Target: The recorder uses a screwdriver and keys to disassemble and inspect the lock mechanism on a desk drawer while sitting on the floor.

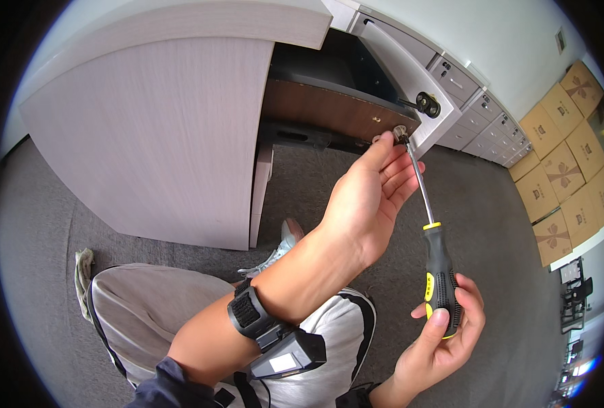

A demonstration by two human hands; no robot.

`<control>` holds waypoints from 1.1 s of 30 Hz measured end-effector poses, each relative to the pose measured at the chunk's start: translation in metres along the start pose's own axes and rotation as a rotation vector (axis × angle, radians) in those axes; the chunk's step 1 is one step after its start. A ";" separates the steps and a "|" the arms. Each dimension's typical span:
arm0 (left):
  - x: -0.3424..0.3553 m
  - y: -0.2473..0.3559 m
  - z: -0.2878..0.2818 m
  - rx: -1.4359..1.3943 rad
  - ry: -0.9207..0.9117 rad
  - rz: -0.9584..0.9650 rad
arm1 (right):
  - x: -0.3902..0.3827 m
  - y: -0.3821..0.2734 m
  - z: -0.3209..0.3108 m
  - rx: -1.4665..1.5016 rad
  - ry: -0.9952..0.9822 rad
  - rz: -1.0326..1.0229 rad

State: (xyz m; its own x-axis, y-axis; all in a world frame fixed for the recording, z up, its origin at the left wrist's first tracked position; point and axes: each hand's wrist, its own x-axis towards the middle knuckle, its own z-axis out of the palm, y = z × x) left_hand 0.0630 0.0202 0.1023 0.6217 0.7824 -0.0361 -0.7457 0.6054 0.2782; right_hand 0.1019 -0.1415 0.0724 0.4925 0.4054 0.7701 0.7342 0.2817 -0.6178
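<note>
A screwdriver point(441, 285) with a black-and-yellow handle is gripped by my right hand point(445, 336) at lower right. Its steel shaft reaches up to a small metal fitting point(400, 132) at the front end of the open drawer’s brown side point(329, 102). My left hand point(366, 197) is raised beside that fitting, thumb and finger pinched at it, other fingers curled loosely behind the shaft; what the pinch holds is too small to make out. The pale drawer front point(434, 122) has a black fitting point(428, 103) on its inner face.
A pale wood desk point(145, 136) fills the upper left. Drawer cabinets point(472, 129) line the wall, with stacked cardboard boxes point(564, 177) at right. My legs point(145, 306) rest near the grey carpet point(485, 238); a cloth point(84, 275) lies at left. Chairs point(574, 299) stand far right.
</note>
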 end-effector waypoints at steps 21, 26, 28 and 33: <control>-0.002 -0.014 0.018 0.006 0.071 0.193 | -0.004 0.005 -0.009 -0.122 0.010 -0.051; -0.003 -0.013 0.012 0.105 0.032 0.255 | -0.001 0.000 -0.006 -0.038 0.095 -0.021; -0.003 -0.013 0.006 0.142 -0.022 0.227 | -0.002 0.000 -0.007 -0.007 0.094 -0.030; -0.002 -0.011 0.005 0.106 -0.073 0.187 | 0.000 0.000 -0.007 0.019 0.143 -0.057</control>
State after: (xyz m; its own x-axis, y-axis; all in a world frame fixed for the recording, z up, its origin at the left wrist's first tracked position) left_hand 0.0714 0.0114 0.1040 0.4936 0.8646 0.0943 -0.8228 0.4291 0.3726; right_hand 0.1054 -0.1471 0.0736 0.5125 0.2606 0.8182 0.7545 0.3181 -0.5740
